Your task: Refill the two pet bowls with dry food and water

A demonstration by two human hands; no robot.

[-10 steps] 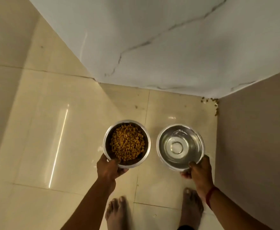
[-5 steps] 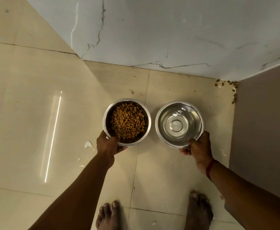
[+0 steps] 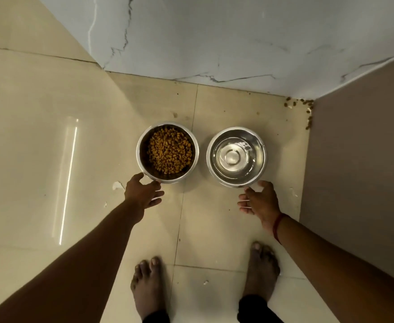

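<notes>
Two steel bowls stand side by side on the tiled floor near a wall corner. The left bowl (image 3: 141,157) is filled with brown dry food (image 3: 169,153). The right bowl (image 3: 260,145) holds clear water. My left hand (image 3: 142,193) hovers just below the food bowl's near rim with fingers spread and holds nothing; its fingertips are at or just off the rim. My right hand (image 3: 260,201) is just below the water bowl's rim, fingers loose and open, holding nothing.
A grey marble wall (image 3: 214,38) runs behind the bowls and a brown wall (image 3: 359,159) stands to the right. Spilled kibble (image 3: 301,106) lies in the corner. My bare feet (image 3: 148,285) stand on the beige floor tiles (image 3: 51,159) below the bowls.
Both bowls came down onto the floor. My two hands let go of the rims and now sit open just behind the bowls.
</notes>
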